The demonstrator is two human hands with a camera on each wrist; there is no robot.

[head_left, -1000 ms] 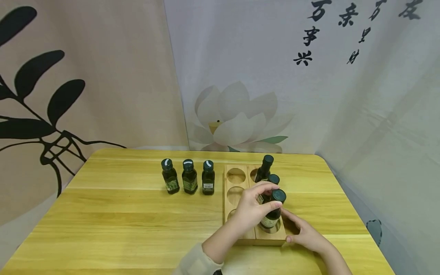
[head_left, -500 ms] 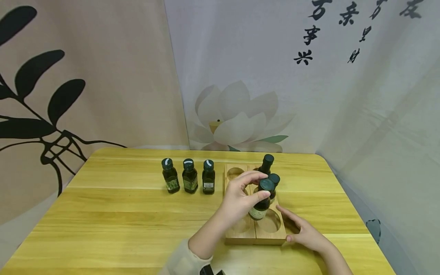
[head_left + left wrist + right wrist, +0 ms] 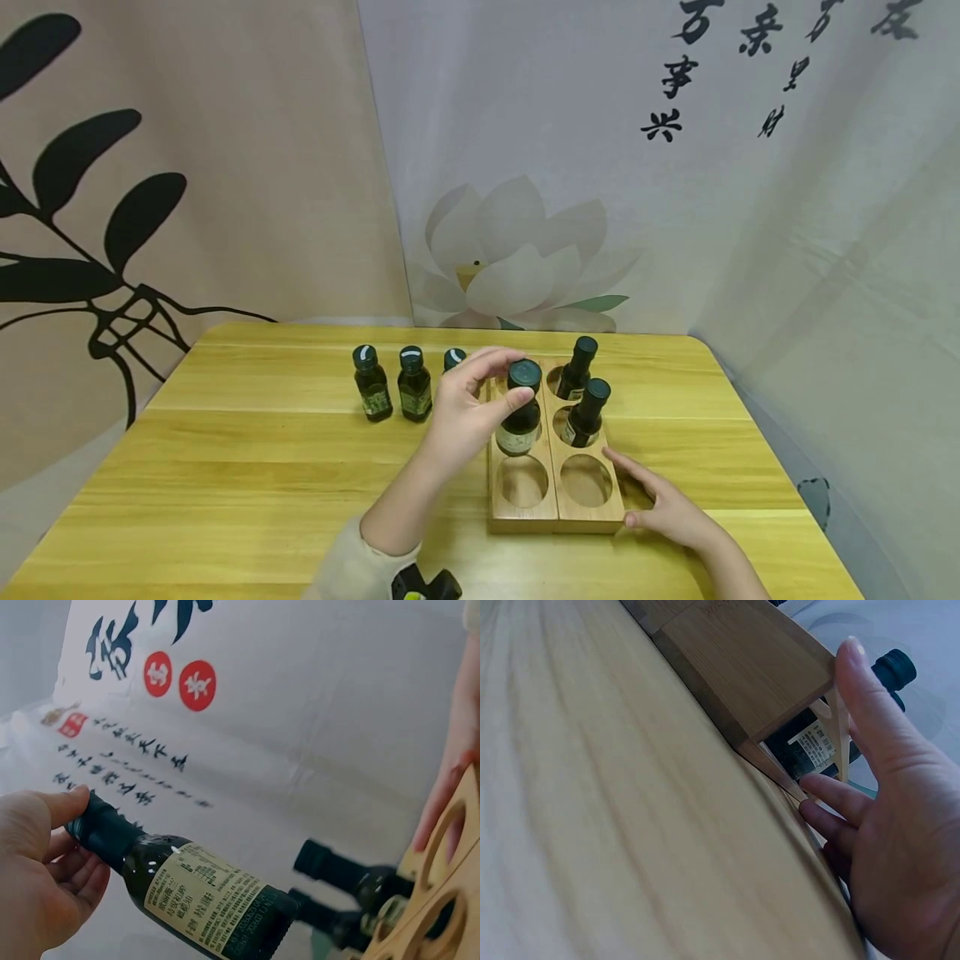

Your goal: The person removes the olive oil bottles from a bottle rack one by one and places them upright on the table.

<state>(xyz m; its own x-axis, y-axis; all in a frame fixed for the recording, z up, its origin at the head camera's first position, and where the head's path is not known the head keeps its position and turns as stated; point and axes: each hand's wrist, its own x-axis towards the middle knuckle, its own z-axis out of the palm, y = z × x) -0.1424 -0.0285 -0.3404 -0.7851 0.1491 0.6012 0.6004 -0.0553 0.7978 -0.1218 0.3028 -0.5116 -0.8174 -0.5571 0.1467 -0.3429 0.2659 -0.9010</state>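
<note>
My left hand (image 3: 465, 412) pinches a dark green glass bottle (image 3: 519, 421) by its cap, holding it over the left column of a wooden bottle rack (image 3: 555, 527). In the left wrist view this bottle (image 3: 202, 892) shows a cream label with printed text, and its base is clear of the rack. Two similar bottles stand in the rack's right column, a far one (image 3: 579, 367) and a middle one (image 3: 587, 414). My right hand (image 3: 663, 508) rests at the rack's right side near its front corner, fingers extended and thumb apart.
Left of the rack, small square dark bottles stand in a row: one on the left (image 3: 372, 387), one in the middle (image 3: 414, 387) and one partly behind my left hand (image 3: 454, 358). The wooden table (image 3: 262, 467) meets a printed cloth backdrop (image 3: 525, 150) at its far edge.
My left hand has lifted the bottle out of the front right hole and carried it leftward and away over the left column. My right hand has stayed by the rack.
</note>
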